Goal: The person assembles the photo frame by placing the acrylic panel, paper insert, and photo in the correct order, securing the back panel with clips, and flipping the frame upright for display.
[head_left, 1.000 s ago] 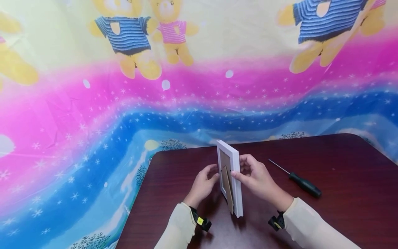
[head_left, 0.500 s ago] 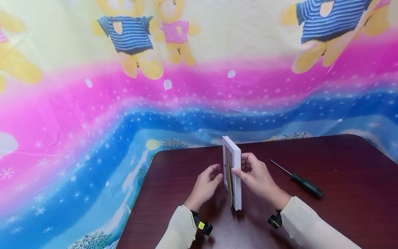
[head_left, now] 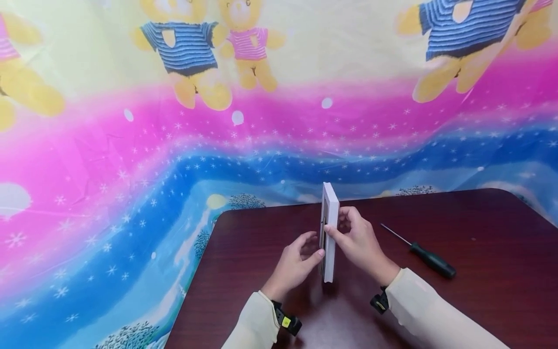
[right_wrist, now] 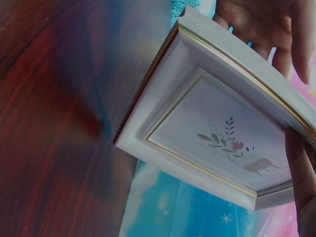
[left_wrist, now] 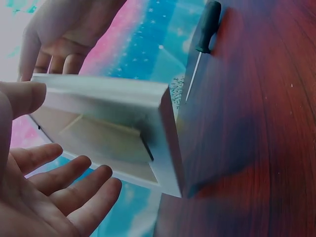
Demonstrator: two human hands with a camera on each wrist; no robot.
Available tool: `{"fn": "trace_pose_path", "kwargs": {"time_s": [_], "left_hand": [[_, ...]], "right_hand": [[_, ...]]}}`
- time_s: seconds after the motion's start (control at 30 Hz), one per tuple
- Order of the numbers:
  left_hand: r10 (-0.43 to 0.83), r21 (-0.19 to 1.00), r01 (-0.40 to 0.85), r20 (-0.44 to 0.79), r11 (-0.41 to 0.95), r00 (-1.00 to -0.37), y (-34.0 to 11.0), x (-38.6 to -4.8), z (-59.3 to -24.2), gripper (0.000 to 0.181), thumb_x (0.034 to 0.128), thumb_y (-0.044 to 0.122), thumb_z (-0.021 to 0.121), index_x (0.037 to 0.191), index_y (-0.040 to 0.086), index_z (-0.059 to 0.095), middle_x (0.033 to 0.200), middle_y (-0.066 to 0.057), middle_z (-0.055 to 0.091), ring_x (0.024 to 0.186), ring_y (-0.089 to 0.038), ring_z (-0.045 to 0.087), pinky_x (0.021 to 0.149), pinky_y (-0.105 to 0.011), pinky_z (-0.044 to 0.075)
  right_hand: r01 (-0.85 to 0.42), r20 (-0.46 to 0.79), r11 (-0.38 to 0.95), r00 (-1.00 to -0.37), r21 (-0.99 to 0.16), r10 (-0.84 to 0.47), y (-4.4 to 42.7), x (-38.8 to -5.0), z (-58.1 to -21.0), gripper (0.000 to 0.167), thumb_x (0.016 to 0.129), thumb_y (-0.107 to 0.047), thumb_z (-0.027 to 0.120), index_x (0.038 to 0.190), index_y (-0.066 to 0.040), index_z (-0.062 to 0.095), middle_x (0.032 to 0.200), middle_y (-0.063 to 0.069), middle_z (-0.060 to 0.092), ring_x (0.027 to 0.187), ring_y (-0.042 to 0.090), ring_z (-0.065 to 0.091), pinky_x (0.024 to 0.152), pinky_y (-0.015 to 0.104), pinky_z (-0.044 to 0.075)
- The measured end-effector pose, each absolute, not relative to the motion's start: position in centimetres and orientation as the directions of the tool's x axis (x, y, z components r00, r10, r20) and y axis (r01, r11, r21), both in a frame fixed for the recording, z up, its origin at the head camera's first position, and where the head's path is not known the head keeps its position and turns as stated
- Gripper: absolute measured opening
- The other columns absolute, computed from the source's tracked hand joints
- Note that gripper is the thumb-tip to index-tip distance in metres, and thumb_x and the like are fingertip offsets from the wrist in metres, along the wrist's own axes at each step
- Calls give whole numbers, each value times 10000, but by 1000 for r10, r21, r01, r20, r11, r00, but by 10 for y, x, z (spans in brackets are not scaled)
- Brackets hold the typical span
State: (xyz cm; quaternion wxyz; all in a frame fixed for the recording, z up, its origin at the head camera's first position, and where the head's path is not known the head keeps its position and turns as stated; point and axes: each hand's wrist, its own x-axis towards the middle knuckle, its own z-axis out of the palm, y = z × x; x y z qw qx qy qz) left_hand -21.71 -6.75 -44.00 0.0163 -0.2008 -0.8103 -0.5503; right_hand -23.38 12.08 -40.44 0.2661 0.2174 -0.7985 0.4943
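Note:
In the head view a white picture frame (head_left: 332,235) stands upright, almost edge-on, between the hands. My right hand (head_left: 361,245) pinches its side, thumb on the rim and fingers round the front. One finger (right_wrist: 301,173) lies across the front, over a plant-and-animal print. My left hand (head_left: 293,265) is beside the frame's back with fingers spread; its thumb overlaps the rim, but contact is unclear. The left wrist view shows the brown backing with a stand flap (left_wrist: 106,140). Whether the frame's bottom touches the table is hard to tell.
A screwdriver (head_left: 431,259) with a dark green handle lies on the dark red-brown table (head_left: 488,232), right of the right hand. Behind the table hangs a printed cloth (head_left: 279,131) with bears and snowflakes. Each wrist wears a black band.
The picture frame has turned more edge-on and shifted right and slightly upward in the head view, so its backing shows less. My left hand has followed it rightward; my right hand keeps its grip.

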Motion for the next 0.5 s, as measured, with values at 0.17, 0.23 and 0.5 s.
{"fn": "trace_pose_path", "kwargs": {"time_s": [0.17, 0.23, 0.5], "left_hand": [[282, 882, 337, 249, 328, -927, -64, -215, -438, 573, 927, 392, 664, 1415, 167, 467, 1288, -47, 605, 1110, -193, 621, 898, -301, 511], [267, 879, 339, 256, 336, -929, -62, -214, -438, 603, 919, 401, 672, 1427, 162, 451, 1299, -55, 599, 1116, -187, 617, 897, -284, 508], [234, 829, 354, 275, 433, -932, -54, -212, -438, 627, 893, 373, 714, 1425, 166, 456, 1302, -32, 599, 1099, -106, 608, 889, -287, 516]], "right_hand": [[-580, 622, 434, -781, -689, -56, 117, -237, -405, 351, 845, -98, 772, 1084, -57, 518, 841, 10, 624, 714, 125, 578, 612, 261, 492], [-562, 610, 439, -792, -701, -39, 115, -238, -404, 355, 848, -120, 772, 1088, -62, 517, 840, 7, 625, 721, 126, 575, 616, 266, 485], [-501, 580, 463, -814, -731, 36, 109, -242, -401, 380, 852, -177, 777, 1093, -56, 509, 841, 33, 621, 725, 146, 553, 612, 294, 460]]}}
